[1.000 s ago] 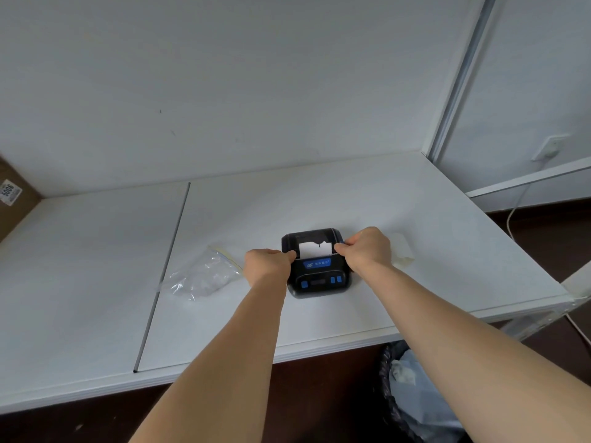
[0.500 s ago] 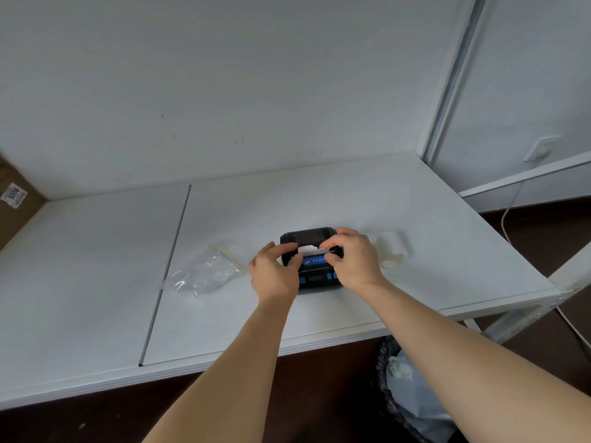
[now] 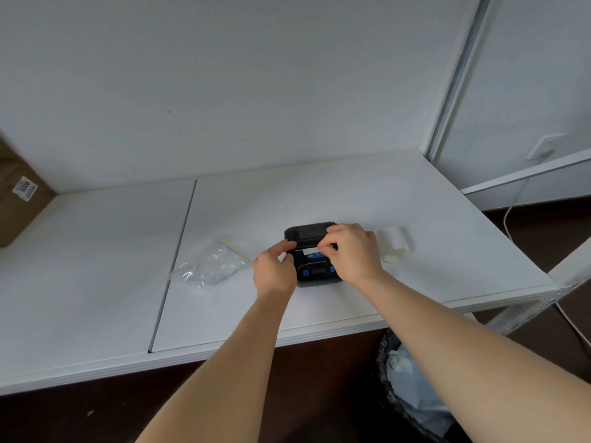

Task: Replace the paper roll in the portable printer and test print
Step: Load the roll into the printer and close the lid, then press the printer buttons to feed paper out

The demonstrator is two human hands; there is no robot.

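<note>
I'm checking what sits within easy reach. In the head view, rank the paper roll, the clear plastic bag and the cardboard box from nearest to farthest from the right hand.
From the right hand:
1. Paper roll, just to its right on the table.
2. Clear plastic bag, left of the printer, beyond the left hand.
3. Cardboard box, at the far left edge.

Black printer [image 3: 311, 251] at table [image 3: 367, 193] centre, lid down, paper strip [image 3: 309, 250] poking out. Left hand [image 3: 274, 270] gripping its 9 o'clock side; right hand [image 3: 351, 251] pinching strip. Paper roll [image 3: 395, 246] at 3 o'clock, plastic bag [image 3: 212, 265] at 9.
</note>
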